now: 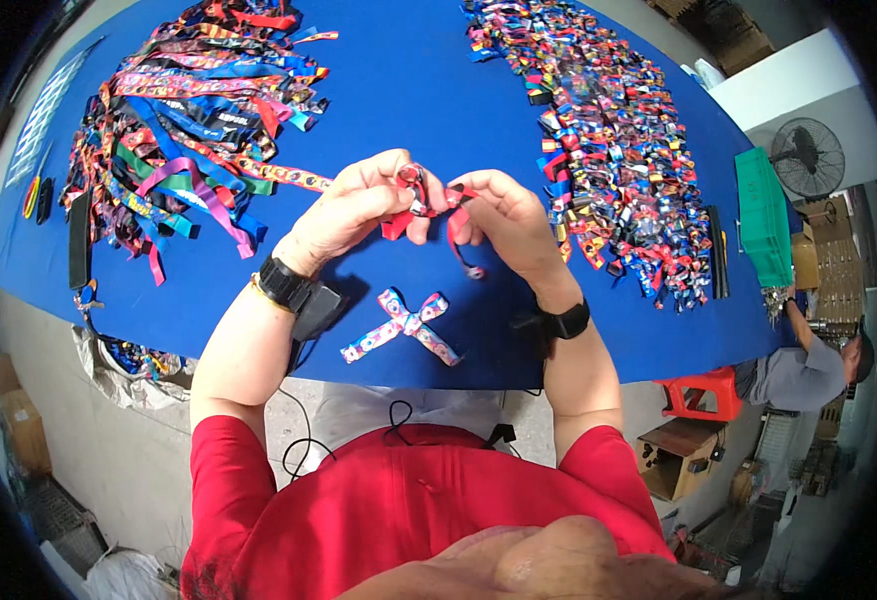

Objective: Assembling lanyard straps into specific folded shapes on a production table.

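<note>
Closest to us, at the bottom of the frame, we see the wearer's red shirt (409, 500) against the edge of a blue-covered table (389, 80). Just above it, low in the centre, lies a white, blue and pink patterned ribbon bow (411, 323), its two loops and two tails splayed in a cross, touched by neither hand.

Farther up, in the middle of the frame, we find the red-and-black ribbon (454, 230) held above the cloth. The left hand (364, 205) pinches its looped part between thumb and fingers; the right hand (509, 215) pinches it close beside, one tail hanging below (whether a knot has formed, we cannot tell).

Beyond, at upper left, we see a heap of flat, loose ribbons (184, 110), one patterned strip (289, 175) reaching toward the left hand. At upper right lies a broad pile of short, gathered ribbon pieces (619, 150). We judge that pile and the bow to be finished work, the held ribbon partway along, and the loose heap not yet worked.

Farthest, at right, we notice a green crate (762, 215), a fan (807, 157) and a co-worker (804, 378).
</note>
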Tool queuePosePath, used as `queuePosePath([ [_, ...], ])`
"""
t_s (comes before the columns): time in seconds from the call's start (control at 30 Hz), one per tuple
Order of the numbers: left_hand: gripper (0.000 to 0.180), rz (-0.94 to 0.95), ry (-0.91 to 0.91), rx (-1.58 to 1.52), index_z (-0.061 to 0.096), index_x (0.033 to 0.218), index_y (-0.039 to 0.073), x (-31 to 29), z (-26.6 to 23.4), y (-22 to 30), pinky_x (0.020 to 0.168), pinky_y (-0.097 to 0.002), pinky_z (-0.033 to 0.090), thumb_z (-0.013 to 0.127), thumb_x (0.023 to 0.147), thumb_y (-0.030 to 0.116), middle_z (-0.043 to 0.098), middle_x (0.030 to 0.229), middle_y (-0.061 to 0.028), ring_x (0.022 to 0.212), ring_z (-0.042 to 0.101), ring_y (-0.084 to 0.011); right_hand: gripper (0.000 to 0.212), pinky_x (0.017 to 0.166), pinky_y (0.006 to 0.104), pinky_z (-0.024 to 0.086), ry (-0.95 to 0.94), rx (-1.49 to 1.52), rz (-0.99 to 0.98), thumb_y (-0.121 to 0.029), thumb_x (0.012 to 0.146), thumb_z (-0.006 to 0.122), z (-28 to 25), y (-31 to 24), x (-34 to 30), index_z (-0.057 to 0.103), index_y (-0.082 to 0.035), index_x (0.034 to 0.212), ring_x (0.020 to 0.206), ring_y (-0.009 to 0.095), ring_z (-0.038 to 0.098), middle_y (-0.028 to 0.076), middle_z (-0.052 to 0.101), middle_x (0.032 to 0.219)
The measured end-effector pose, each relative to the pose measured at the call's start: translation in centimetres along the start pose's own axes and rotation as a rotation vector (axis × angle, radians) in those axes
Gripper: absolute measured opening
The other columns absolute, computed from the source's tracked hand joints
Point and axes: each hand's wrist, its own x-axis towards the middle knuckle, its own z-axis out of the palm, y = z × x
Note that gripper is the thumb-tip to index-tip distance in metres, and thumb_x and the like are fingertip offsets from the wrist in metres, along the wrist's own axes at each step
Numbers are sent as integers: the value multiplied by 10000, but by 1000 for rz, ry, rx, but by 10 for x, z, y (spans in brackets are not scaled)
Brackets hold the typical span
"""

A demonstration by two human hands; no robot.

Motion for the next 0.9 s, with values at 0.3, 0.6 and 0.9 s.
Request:
queuePosePath([
  [0.3,71,-48,50,39,541,942,53,4,1,-4,777,-277,527,553,963,119,676,1025,-132,829,649,-162,188,662,202,494,158,-290,-152,-92,962,638,-1,-4,0,684,-12,1127,713,78,627,11,688,893],
  [0.6,75,-74,-38,45,515,932,57,3,-4,-13,804,-313,507,565,923,112,664,970,-168,863,630,-186,224,709,213,516,70,-19,-14,-28,964,610,6,-4,-3,649,12,1181,784,85,635,34,693,986],
  [0.9,73,-174,15,168,498,911,58,4,-4,-10,787,-291,516,556,912,103,678,960,-145,858,653,-169,268,740,226,523,42,57,-104,-18,971,582,7,-6,-1,581,22,1235,850,94,643,61,681,976],
])
